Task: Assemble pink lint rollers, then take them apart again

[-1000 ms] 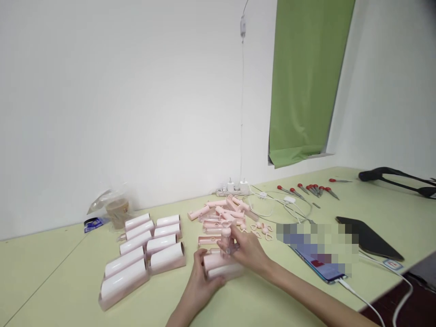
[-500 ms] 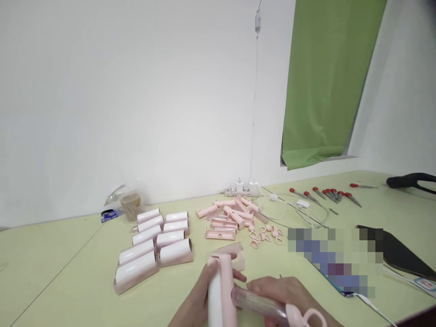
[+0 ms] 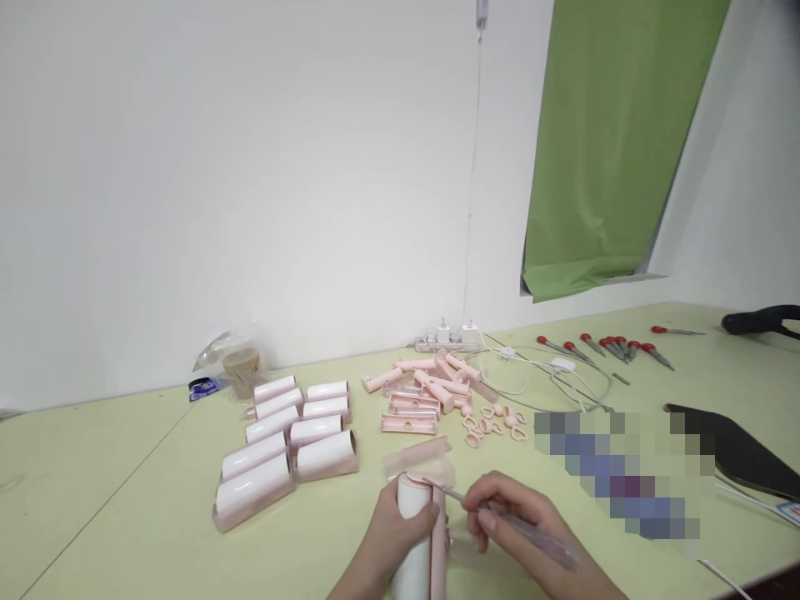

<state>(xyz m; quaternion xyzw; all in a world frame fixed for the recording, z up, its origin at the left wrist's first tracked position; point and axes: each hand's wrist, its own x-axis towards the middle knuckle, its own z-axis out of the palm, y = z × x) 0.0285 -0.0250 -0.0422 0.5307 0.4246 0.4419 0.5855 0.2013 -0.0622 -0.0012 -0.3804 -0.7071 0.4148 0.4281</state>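
My left hand [image 3: 381, 546] is wrapped round a white lint roller [image 3: 413, 533] in a pink frame, held upright near the table's front edge. My right hand [image 3: 522, 533] pinches a clear, pinkish handle tube [image 3: 531, 533] that slants toward the roller's top. A translucent pink cover [image 3: 420, 458] lies on the table just behind the roller.
Several finished white rollers in pink trays [image 3: 287, 446] lie to the left. Pink handles and frames [image 3: 431, 387] and small pink rings [image 3: 493, 423] sit behind. Red-handled screwdrivers [image 3: 600, 348], a power strip [image 3: 447, 340], cables, a blurred phone [image 3: 618, 475] and a black pad [image 3: 737, 450] are to the right.
The roller has been lifted off the table and stood upright in my left hand. My right hand has swung the handle tube so it slants up toward the roller's top.
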